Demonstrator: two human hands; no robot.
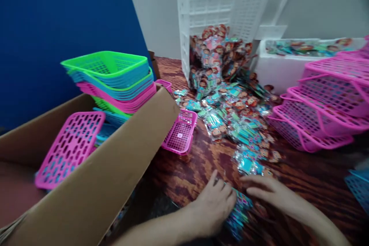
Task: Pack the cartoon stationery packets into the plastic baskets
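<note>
My left hand [215,204] is curled over a small stack of clear-wrapped packets [240,209] at the table's near edge. The packets show turquoise, with some pink; the lower ones are blurred. My right hand [271,192] is on the stack's right side, its fingers stretched out and apart, holding nothing that I can see. Just beyond both hands spreads a loose pile of similar packets [245,130], printed with brown-haired cartoon figures in turquoise. The pile runs back to a white plastic crate [206,5] lying tipped, with more packets spilling from its mouth.
At left, a cardboard box [127,161] holds nested green, blue and pink baskets [115,80]. One pink basket [180,134] sits on the dark wood-grain table [201,161]. Pink baskets [323,103] are stacked at right, near a white foam box [279,69] and a blue basket [359,186].
</note>
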